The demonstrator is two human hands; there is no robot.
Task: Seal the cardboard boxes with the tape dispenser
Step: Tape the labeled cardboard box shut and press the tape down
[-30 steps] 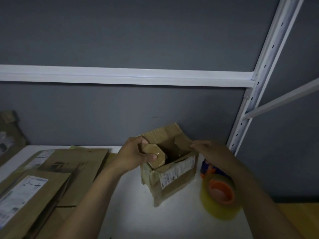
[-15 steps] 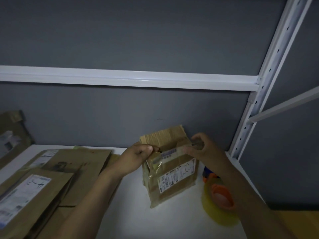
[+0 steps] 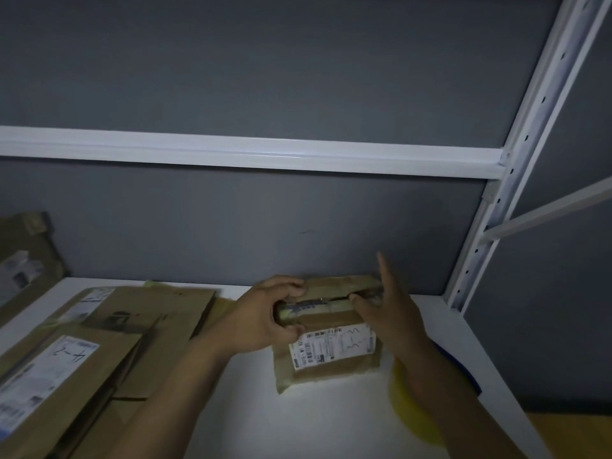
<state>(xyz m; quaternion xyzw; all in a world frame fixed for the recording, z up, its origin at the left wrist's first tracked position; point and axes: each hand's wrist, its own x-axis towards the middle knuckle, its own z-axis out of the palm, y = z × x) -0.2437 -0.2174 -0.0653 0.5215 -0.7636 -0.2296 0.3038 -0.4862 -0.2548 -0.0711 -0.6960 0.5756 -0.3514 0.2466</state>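
A small brown cardboard box (image 3: 326, 329) with a white printed shipping label (image 3: 331, 346) on its near face stands on the white desk (image 3: 331, 425), close to the dark grey back wall (image 3: 265, 77). Its top flaps are folded down, with a dark slit showing between them.

The left hand (image 3: 265, 316) grasps the box at its nine o'clock end: the fingers (image 3: 291, 289) curl over the top flaps and the thumb presses in from the near side. The right hand (image 3: 387, 313) is at the three o'clock end, released, with fingers straight and pointing upward while the thumb tip touches the flap edge.

At five o'clock from the box, a yellow roll of tape (image 3: 402, 399) lies on the desk, largely hidden by the right forearm.

At nine o'clock, a stack of flattened brown cardboard boxes (image 3: 149, 313) with white labels covers the desk. A white metal shelf rail (image 3: 248, 154) runs across the wall to a perforated white upright (image 3: 516, 160) at two o'clock.
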